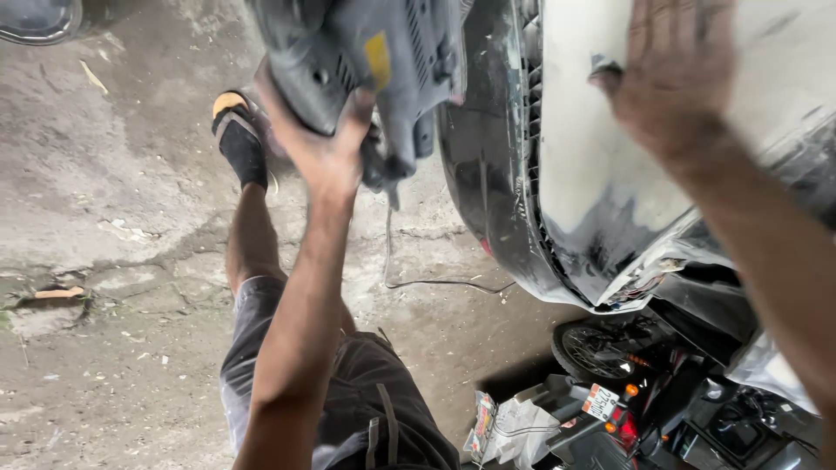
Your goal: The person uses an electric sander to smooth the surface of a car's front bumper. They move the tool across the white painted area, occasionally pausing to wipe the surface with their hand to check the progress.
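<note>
**Here: a grey power tool raised beside a car panel**

Leftmost lies the bare concrete floor, open and unobstructed out to the frame edge. The left hand grips the grey power tool from below, fingers wrapped tight round its body. The tool's long axis runs roughly upright and slightly tilted, its upper end cut off by the top edge; a thin cord trails down from beneath the fingers. Just right of the fingers is the dark car body, with only a narrow gap between them. Further right, the right hand lies flat, fingers spread, on the white sanded panel. Below it sits a motorcycle, crowding that side.
</note>
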